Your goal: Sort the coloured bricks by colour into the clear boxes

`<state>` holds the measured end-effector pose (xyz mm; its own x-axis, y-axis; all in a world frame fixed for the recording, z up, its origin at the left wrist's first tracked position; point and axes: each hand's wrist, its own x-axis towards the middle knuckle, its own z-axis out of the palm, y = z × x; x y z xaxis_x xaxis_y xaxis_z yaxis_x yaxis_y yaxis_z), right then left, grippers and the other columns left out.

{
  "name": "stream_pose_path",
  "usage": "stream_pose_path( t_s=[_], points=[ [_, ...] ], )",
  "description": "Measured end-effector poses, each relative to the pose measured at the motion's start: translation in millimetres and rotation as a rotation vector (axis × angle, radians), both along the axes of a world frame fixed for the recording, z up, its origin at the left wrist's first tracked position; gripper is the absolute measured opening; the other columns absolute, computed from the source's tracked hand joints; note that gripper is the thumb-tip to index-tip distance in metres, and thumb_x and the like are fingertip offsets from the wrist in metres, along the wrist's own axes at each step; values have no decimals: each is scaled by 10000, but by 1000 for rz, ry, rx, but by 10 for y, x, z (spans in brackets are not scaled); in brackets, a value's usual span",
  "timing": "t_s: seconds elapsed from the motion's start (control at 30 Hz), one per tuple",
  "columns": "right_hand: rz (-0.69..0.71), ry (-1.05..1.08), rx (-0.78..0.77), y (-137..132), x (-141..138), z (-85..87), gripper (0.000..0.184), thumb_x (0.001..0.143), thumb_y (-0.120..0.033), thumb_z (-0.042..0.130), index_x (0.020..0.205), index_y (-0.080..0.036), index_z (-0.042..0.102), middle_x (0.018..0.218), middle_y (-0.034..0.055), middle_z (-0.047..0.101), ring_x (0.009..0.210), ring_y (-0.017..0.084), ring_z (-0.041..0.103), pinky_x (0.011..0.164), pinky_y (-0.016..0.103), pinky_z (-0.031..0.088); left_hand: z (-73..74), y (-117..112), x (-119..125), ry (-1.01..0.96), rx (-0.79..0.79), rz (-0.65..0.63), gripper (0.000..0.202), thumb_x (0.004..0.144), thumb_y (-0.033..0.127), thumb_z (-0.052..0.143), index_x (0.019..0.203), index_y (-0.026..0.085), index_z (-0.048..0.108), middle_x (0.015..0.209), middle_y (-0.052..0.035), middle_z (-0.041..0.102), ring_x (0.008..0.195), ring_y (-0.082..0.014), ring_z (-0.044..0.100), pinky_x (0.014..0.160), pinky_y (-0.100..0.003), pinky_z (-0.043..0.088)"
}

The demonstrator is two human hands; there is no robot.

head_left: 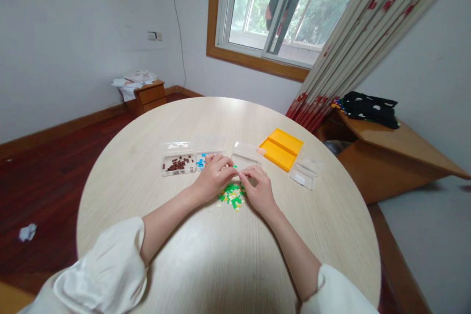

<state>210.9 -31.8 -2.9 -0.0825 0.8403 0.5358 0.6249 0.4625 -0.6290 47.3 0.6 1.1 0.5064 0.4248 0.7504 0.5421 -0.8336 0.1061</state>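
Note:
A loose pile of small green, yellow and pale pieces (232, 196) lies on the round table (221, 265). Just above it my left hand (216, 175) and my right hand (258, 189) meet, fingertips pinched close together. Whatever is between the fingers is too small or hidden to make out. Behind my left hand stands a clear box with blue pieces (200, 162), partly covered by the hand. Left of that is a clear box with dark brown pieces (178, 163). Beyond my right hand sits another clear box (247, 152), its near part hidden by my fingers.
An open yellow case (282, 149) lies at the right back of the table, with a small clear box (304, 171) beside it holding something white. A cardboard box (386, 157) with black cloth (371, 109) stands off the right edge. Papers top a small cabinet (150, 94).

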Motion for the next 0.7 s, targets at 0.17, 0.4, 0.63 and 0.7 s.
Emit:
stream_pose_path(
  t_s=[0.17, 0.4, 0.63, 0.7],
  points=[
    [-186, -38, 123, 51, 102, -31, 161, 852, -269, 532, 752, -200, 638, 745, 21, 618, 772, 179, 541, 752, 336, 359, 3, 0, -1, -8, -56, 33, 138, 887, 242, 512, 858, 171, 626, 834, -37, 601, 812, -164, 461, 744, -327, 259],
    [-311, -237, 163, 107, 246, -68, 198, 853, -249, 520, 992, -200, 650, 881, 59, 633, 856, 212, 526, 758, 349, 336, 4, 1, 7, 226, -271, 134, 263, 890, 289, 494, 707, 145, 616, 805, -62, 597, 843, -198, 461, 758, -352, 265],
    [-50, -464, -37, -33, 245, 99, 92, 806, -199, 577, 767, -201, 660, 806, 39, 653, 835, 200, 546, 743, 340, 308, 74, 119, -138, 315, -382, 239, 248, 903, 261, 452, 785, 145, 637, 849, -71, 620, 883, -209, 510, 782, -355, 288],
    [-34, -499, -105, -55, 247, 126, 74, 795, -201, 600, 773, -200, 671, 823, 47, 662, 847, 205, 548, 746, 347, 307, 93, 146, -173, 366, -407, 226, 238, 897, 246, 456, 791, 148, 646, 844, -71, 628, 868, -205, 528, 777, -346, 304]
  ],
)
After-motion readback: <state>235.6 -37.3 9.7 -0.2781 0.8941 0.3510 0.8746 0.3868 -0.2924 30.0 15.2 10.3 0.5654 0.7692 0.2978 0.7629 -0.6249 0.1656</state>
